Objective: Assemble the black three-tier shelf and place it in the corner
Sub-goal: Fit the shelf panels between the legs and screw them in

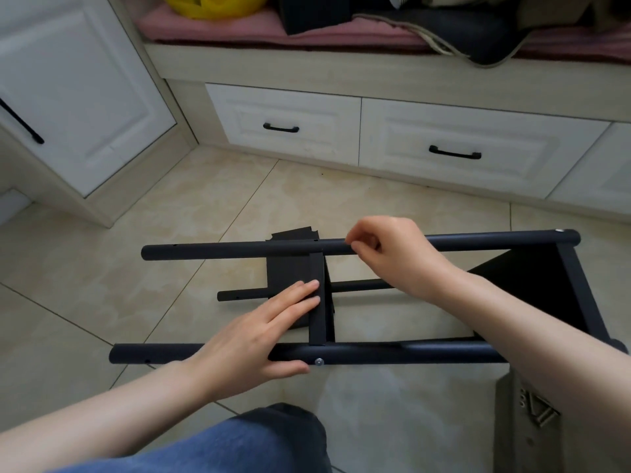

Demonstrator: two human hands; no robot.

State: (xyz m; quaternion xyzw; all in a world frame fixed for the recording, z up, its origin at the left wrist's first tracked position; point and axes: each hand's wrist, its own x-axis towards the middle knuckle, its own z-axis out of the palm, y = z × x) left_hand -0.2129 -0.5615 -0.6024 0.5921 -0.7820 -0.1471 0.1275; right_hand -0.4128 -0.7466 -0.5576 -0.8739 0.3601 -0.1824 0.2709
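**Fastening the middle tier (290, 273)**

Working on the shelf (409, 351), laid on its side on the tiled floor (205, 206); bracing the middle tier with a flat, straight-fingered left hand (259, 332), gripping nothing; pinching the far pole (239, 249) with the right hand (392, 257), any screw there too small to tell; next, probably lining up hole and bracket, then tightening.

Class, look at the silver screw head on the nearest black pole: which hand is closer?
Left. The left hand rests over the near pole, thumb beside the screw head; the right hand is away at the far pole, fingertips pinched there.
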